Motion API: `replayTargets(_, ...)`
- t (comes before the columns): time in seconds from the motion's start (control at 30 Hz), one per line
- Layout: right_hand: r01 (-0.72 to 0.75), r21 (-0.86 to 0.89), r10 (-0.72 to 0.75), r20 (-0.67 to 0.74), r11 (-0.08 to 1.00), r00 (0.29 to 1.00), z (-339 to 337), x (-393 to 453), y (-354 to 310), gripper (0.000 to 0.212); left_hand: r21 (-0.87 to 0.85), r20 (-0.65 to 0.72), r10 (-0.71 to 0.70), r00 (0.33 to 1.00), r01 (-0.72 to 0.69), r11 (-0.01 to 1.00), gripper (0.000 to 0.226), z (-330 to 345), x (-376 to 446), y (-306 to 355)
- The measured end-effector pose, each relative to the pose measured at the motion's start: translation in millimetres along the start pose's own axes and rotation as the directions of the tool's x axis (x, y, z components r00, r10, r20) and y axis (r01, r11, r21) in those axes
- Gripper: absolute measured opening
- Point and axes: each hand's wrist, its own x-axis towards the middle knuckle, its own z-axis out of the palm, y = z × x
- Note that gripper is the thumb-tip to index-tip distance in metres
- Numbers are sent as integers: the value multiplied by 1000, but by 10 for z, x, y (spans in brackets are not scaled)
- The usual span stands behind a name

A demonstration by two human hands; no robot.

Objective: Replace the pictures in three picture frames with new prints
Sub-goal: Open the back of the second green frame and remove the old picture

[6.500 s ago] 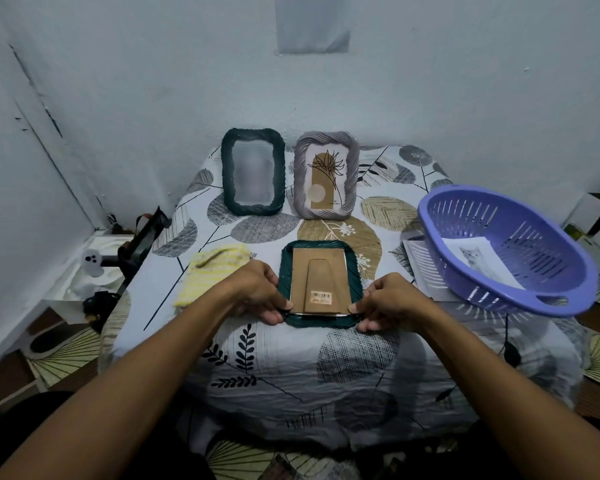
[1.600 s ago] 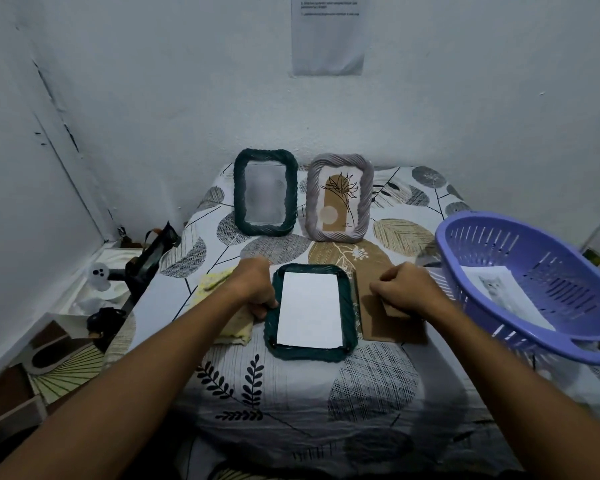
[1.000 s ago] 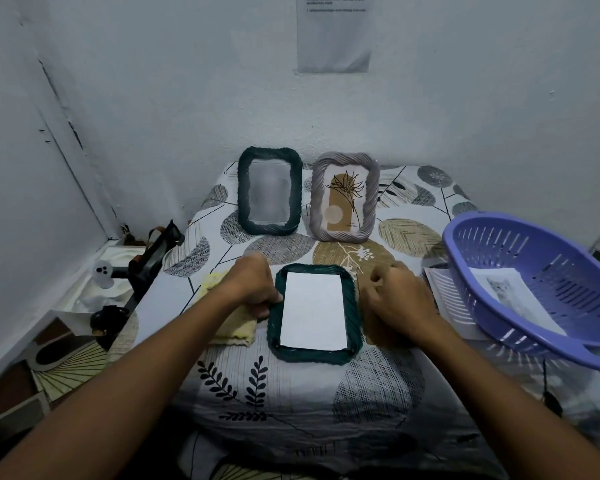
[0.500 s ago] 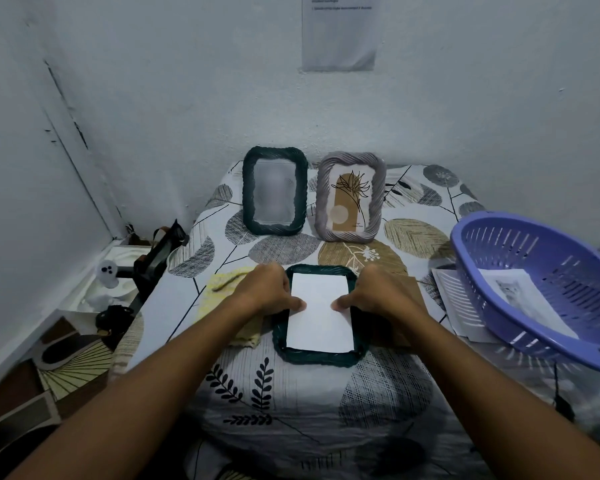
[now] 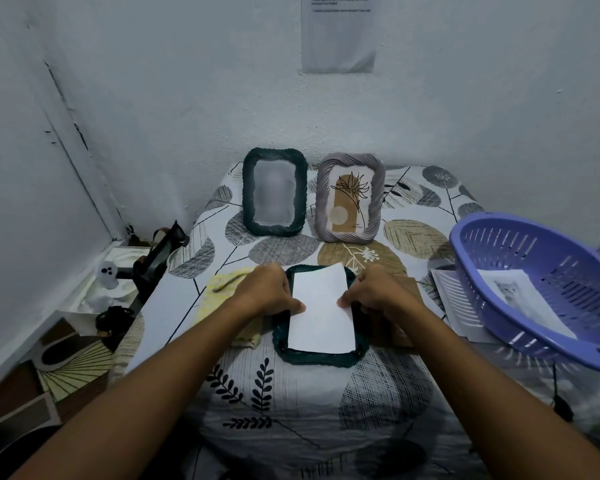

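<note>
Head view: leaf-print cloth covers table by white wall.

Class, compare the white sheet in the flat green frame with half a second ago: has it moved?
Yes. The white sheet has tilted: its top edge has lifted past the flat green frame's far rim, pinched by left hand and right hand.

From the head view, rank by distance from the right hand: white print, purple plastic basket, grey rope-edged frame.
1. white print, pinched at its right edge by the right hand
2. grey rope-edged frame, standing behind
3. purple plastic basket, far right
</note>
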Motion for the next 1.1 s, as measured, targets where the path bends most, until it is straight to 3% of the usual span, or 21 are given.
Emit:
replayTargets(0.37,51,50,-46,-101,997,994,15,44,84,28,-13,17,20,1000,-20,1000,16,-42,10,2)
replayTargets(0.67,54,125,-48,-54,991,997,-88,-16,106,31,9,17,54,998,-54,999,16,-27,38,-19)
replayTargets(0.77,42,256,-36,-29,966,999,-162,-31,118,28,-22,-78,76,994,-78,997,13,-30,51,-14)
replayTargets(0.87,6,339,-5,-5,941,1000,-264,-23,118,20,-212,-203,62,977,-105,972,16,-45,44,74)
replayTargets(0.93,3,416,-8,12,909,1000,-341,-28,111,23,-470,-169,-13,986,-69,880,18,-71,30,178)
replayTargets(1.0,4,504,-15,18,864,1000,-434,-56,99,23,-713,-25,-73,997,34,701,19,-110,18,299)
replayTargets(1.1,37,519,-36,-13,854,999,-591,-180,53,16,-871,145,-50,988,151,467,13,-148,37,426)
